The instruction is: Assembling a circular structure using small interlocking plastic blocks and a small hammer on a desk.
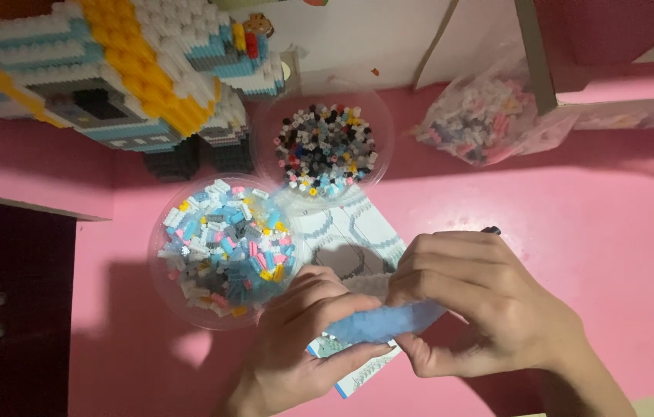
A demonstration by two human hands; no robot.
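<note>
My left hand (304, 336) and my right hand (481, 301) meet low in the middle of the view, both closed around a long light-blue strip of joined small bricks (385, 323). The strip lies level between the fingers, above a printed instruction booklet (358, 232) on the pink table (597, 239). Just left of my left hand stands a clear round bowl (188, 305) full of pale blue, white, pink and yellow small bricks. Most of the strip's upper side is hidden by my fingers.
A second clear bowl (327, 147) of black, grey and white bricks stands behind the booklet. A large built brick model (103, 69) in white, blue and yellow fills the top left. A clear bag of bricks (481, 116) lies at the top right. The table edge drops at left (33, 205).
</note>
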